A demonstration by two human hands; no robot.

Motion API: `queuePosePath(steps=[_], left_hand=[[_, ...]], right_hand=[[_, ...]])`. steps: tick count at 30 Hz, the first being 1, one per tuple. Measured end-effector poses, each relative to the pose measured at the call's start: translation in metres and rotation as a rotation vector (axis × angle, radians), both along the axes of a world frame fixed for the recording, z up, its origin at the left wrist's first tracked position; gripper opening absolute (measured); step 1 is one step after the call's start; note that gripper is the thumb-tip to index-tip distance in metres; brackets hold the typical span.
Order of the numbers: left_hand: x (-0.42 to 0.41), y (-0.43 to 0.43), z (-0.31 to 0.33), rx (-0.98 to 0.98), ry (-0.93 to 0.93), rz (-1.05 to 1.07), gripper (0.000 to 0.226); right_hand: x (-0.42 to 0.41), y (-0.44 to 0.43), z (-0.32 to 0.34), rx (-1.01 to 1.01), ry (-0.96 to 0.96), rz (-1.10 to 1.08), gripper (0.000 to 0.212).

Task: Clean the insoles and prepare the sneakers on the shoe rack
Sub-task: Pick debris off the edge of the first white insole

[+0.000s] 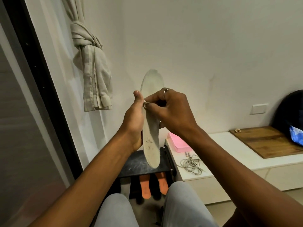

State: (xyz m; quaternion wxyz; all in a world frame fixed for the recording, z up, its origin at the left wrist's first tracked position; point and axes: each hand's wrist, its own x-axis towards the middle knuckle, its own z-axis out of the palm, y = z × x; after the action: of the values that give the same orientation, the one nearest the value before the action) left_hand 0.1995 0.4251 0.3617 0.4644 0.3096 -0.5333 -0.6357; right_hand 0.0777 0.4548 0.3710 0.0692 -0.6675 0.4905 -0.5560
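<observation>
A dark door frame [41, 66] runs down the far left, with a white sheer curtain [54, 46] beside it. A beige curtain [91, 66] tied in a knot hangs against the wall.

In the middle, the left hand [134, 118] holds a pale grey insole [151, 140] upright. Its toe end points up against the wall and its heel hangs over the shoe rack [139, 164]. The palm lies along the insole's left edge with the thumb straight up. The fingers pass behind the insole, and one fingertip shows at the right edge. The right hand [172, 110], with a ring [166, 91] on one finger, reaches across the front of the insole. Its fingers are curled, and thumb and forefinger pinch at the insole's left edge, close to the left thumb. A small pale bit sits at the fingertips; what it is cannot be told.

Below, the shoe rack's dark top shows pale scuff marks. Two orange insoles [145, 185] lie side by side on the level under it. The person's knees [185, 203] in light grey trousers are at the bottom.

To the right, a low white table [229, 153] stands just beside the rack. It carries a pink box [179, 143] and, nearer, a loose heap of grey laces [191, 163]. Further right lies a wooden board [268, 140]. At the far edge are a dark bag [287, 110] and a blue packet [296, 135].
</observation>
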Motion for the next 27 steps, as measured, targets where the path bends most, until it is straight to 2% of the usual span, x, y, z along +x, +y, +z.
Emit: queuePosePath(steps=[2, 6, 8, 10, 15, 23, 27], left_hand=[[0.002, 0.001, 0.002, 0.013, 0.031, 0.018, 0.076], [0.012, -0.008, 0.006, 0.042, 0.086, 0.131, 0.065], [0.016, -0.013, 0.008, 0.048, 0.111, 0.161, 0.075], [0.018, -0.015, 0.008, 0.036, 0.144, 0.133, 0.077], [0.016, -0.015, 0.008, 0.007, 0.228, -0.024, 0.055], [0.002, -0.001, 0.000, 0.054, 0.224, -0.113, 0.054], [-0.003, 0.002, -0.003, 0.021, 0.215, -0.107, 0.046]], right_hand=[[-0.002, 0.003, 0.001, 0.071, 0.002, 0.114, 0.006], [-0.001, 0.007, 0.002, 0.199, 0.162, 0.269, 0.009], [0.001, 0.008, 0.003, 0.222, 0.180, 0.311, 0.009], [0.005, 0.009, 0.002, 0.158, 0.193, 0.279, 0.010], [0.013, 0.004, -0.004, -0.048, 0.202, 0.129, 0.013], [-0.005, -0.001, -0.001, -0.031, 0.096, 0.059, 0.010], [-0.009, -0.006, 0.000, -0.185, 0.239, -0.103, 0.011]])
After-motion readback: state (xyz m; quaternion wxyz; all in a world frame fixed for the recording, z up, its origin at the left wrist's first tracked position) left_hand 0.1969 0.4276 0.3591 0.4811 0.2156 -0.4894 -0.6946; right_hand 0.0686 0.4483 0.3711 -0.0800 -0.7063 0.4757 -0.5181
